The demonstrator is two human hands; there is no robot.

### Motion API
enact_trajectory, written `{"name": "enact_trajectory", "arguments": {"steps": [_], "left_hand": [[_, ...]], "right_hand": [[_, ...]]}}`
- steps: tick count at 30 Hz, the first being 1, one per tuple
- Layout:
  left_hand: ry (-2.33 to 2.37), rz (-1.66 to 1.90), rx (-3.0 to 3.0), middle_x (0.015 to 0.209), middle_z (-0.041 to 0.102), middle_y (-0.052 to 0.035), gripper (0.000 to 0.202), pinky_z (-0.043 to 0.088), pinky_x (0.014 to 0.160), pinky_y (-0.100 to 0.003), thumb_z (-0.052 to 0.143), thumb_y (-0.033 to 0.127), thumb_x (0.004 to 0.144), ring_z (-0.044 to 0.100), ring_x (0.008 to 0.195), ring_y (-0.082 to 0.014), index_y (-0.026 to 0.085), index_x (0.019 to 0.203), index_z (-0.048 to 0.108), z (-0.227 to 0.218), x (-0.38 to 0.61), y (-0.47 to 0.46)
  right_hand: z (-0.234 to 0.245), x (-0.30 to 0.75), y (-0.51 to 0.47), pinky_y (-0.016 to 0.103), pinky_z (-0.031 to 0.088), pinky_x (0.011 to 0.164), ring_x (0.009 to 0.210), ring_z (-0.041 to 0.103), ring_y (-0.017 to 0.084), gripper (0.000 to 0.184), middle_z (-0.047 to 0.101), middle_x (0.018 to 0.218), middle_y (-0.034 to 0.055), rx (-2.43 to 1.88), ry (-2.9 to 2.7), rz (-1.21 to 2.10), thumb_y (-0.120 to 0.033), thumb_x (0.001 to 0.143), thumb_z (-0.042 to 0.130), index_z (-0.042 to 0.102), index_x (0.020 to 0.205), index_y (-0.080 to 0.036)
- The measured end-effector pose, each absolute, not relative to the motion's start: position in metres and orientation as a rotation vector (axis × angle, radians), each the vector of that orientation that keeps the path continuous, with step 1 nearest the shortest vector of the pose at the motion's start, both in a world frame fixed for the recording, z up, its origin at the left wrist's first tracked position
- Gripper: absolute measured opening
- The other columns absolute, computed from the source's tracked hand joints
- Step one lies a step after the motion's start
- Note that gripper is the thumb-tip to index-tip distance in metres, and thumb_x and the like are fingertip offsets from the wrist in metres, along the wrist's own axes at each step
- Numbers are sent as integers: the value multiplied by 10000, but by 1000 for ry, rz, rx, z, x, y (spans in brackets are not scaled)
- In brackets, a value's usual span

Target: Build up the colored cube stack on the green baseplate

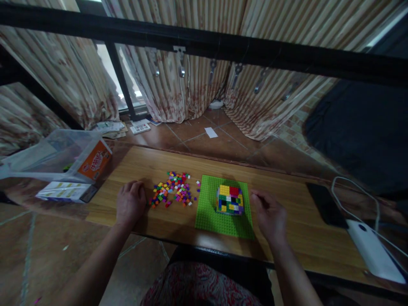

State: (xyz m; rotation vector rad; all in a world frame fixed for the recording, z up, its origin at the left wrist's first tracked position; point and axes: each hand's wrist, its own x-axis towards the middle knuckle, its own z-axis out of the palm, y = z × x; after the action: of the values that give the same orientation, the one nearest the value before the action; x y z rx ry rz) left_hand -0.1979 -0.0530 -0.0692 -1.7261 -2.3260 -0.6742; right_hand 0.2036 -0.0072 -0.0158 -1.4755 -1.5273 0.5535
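Observation:
A green baseplate (210,212) lies on a low wooden table (306,238). On it stands a small block built of yellow, red, green, white and black bricks (230,199). Left of the plate lies a scatter of several loose coloured bricks (174,189). My left hand (130,202) rests on the table just left of the loose bricks, fingers curled under. My right hand (270,216) hovers beside the plate's right edge, close to the built block, fingers bent inward. I see nothing held in either hand.
A clear plastic bin (47,155) with an orange box (94,160) lies at the left, a white carton (65,191) in front of it. A black phone (325,204), a white power bank (372,250) and cable sit at the right. Curtains hang behind.

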Motion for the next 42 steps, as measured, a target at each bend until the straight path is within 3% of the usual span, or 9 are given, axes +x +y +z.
{"name": "enact_trajectory", "arguments": {"steps": [7, 16, 25, 32, 37, 42], "left_hand": [[-2349, -689, -1718, 1055, 643, -120, 286, 448, 913, -406, 413, 275, 898, 563, 1007, -272, 161, 1025, 643, -72, -197, -54], [-2364, -723, -1711, 1066, 642, -123, 276, 454, 920, -409, 425, 273, 899, 562, 1018, -270, 164, 1018, 649, -72, -196, -55], [-2370, -753, -1713, 1072, 641, -134, 280, 454, 924, -424, 423, 262, 895, 563, 1021, -276, 156, 1022, 649, -70, -195, -55], [-2334, -720, -1717, 1063, 645, -132, 291, 462, 909, -412, 415, 274, 899, 566, 1000, -273, 154, 1023, 650, -73, -198, -55], [-2313, -701, -1718, 1067, 648, -130, 300, 462, 906, -407, 413, 298, 901, 577, 996, -274, 156, 1023, 648, -73, -200, -55], [-2294, -681, -1736, 1062, 643, -122, 292, 452, 916, -408, 403, 305, 895, 584, 1003, -273, 175, 1002, 642, -72, -201, -53]], "right_hand": [[-4, 118, -54, 300, 501, 805, 889, 650, 178, 202, 690, 954, 44, -1173, -2008, 827, -216, 925, 489, 684, 972, -242], [-48, 63, -24, 324, 447, 792, 883, 598, 224, 263, 641, 918, 90, -1483, -2235, 579, -85, 896, 418, 653, 930, -198], [-50, 59, -21, 314, 442, 735, 807, 595, 213, 251, 622, 857, 83, -1508, -2264, 554, -154, 932, 434, 647, 812, -209], [-16, 92, -52, 299, 487, 771, 843, 644, 186, 191, 681, 899, 41, -1268, -1997, 759, -253, 940, 484, 673, 922, -240], [-3, 161, -42, 310, 514, 741, 843, 665, 201, 208, 708, 942, 56, -1413, -1733, 644, -364, 905, 540, 697, 944, -234], [-19, 209, -7, 361, 515, 765, 837, 666, 238, 261, 718, 909, 84, -1574, -1566, 524, -401, 851, 559, 712, 895, -194]]}}
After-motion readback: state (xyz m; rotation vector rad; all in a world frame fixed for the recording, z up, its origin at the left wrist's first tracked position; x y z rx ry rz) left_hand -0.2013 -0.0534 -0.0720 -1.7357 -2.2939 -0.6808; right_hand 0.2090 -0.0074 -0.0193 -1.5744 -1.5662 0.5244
